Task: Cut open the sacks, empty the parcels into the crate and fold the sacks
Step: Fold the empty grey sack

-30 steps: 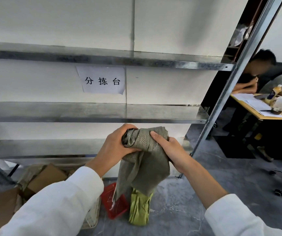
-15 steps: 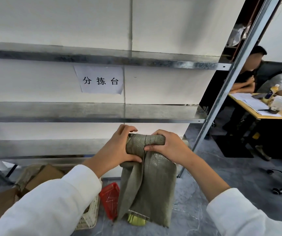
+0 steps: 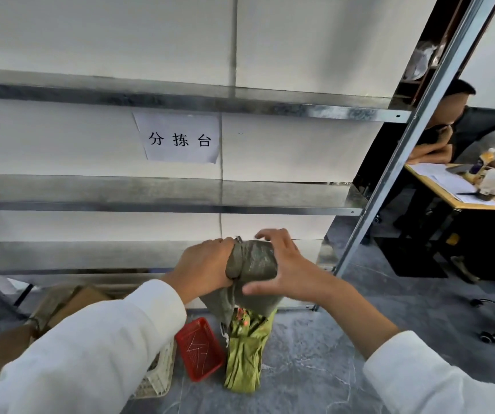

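A: Grey sack, bunched into a tight bundle, held up in front of the bottom shelf, a loose tail hanging below.

B: Left hand is clamped round the bundle's left side, fingers curled shut on it. Right hand presses the right face, thumb underneath, fingers spread and only partly closed.

A: So the sack sits squeezed between both palms, well off the floor.

B: The risk, I'd say, is that woven cloth springing back. With the right fingers that loose, the fold could pop open, or the tail could slip out.

A: Below lies a green sack, already folded, beside a red tray and a white crate at the left sleeve. Drop the bundle and it could land on those.

B: Off right, people sit at a desk.
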A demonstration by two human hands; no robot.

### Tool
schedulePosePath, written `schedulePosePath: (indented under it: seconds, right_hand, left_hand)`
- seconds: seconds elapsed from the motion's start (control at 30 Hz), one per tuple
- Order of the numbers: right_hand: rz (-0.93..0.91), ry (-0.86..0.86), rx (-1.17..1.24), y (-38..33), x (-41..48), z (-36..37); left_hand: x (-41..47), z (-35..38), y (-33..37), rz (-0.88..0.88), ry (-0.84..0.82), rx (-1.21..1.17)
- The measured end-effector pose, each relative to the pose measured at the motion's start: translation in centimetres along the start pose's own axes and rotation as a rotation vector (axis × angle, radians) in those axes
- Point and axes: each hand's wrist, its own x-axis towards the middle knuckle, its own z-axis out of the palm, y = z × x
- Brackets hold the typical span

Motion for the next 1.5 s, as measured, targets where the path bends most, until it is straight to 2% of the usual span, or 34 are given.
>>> schedulePosePath:
  seconds: [0.1,0.17,0.23,0.3,0.47,0.53,0.6,0.63,0.7,0.8,0.87,0.97,1.07,1.17,1.23,1.33,1.5]
  right_hand:
    - [-0.175,0.049,-0.479,0.2,0.0,1.1]
    - [-0.208,0.126,-0.571,0.3,0.5,1.5]
    - [-0.163,0.113,-0.479,0.3,1.1,1.2]
    - [-0.064,0.063,-0.336,0.6,1.8,0.5]
    - [0.162,0.014,0.107,1.5,2.9,0.2]
    - [0.261,-0.013,0.300,2.0,2.9,0.6]
    - [0.341,-0.046,0.438,2.2,2.9,1.1]
    - [0.348,-0.054,0.423,2.2,2.9,1.3]
    - [0.281,0.002,0.245,1.8,2.9,2.0]
    - [0.014,0.181,-0.032,0.2,2.0,2.6]
    - [-0.154,0.150,-0.283,-0.8,1.3,2.8]
    - [-0.229,0.148,-0.670,-0.4,1.5,3.6]
    - [-0.170,0.114,-0.778,-0.1,2.5,3.8]
    - [-0.083,0.089,-0.744,0.0,3.6,2.7]
    - [-0.019,0.058,-0.652,0.0,4.6,2.1]
    - [0.151,-0.006,-0.296,-0.1,5.9,1.3]
    - [0.419,-0.045,0.177,1.6,7.5,-0.5]
  left_hand:
    - [0.5,-0.3,-1.0,-0.017,-0.215,-0.175]
    - [0.7,0.0,-1.6,0.002,-0.333,-0.333]
    - [0.4,0.4,-1.9,0.010,-0.359,-0.444]
    - [-0.3,0.7,-1.8,0.010,-0.317,-0.493]
    - [-1.1,1.6,-1.0,0.171,-0.077,0.001]
    - [-0.9,2.0,-1.0,0.189,0.041,0.065]
    - [-0.7,2.2,-1.2,0.172,0.062,0.071]
    - [-0.5,2.1,-1.2,0.156,0.040,0.066]
    - [-0.1,1.6,-1.6,0.096,-0.041,0.019]
    - [0.9,0.9,-2.6,0.010,-0.177,-0.196]
    - [1.7,0.8,-3.6,-0.007,-0.245,-0.361]
    - [2.4,0.5,-4.5,-0.004,-0.373,-0.505]
    - [2.4,0.6,-4.4,0.008,-0.478,-0.536]
    - [2.0,1.3,-3.8,0.002,-0.433,-0.568]
    - [1.8,1.8,-3.4,0.048,-0.302,-0.425]
    - [1.8,1.8,-2.8,0.158,-0.053,-0.089]
    - [3.2,0.5,-3.3,0.223,0.065,-0.028]
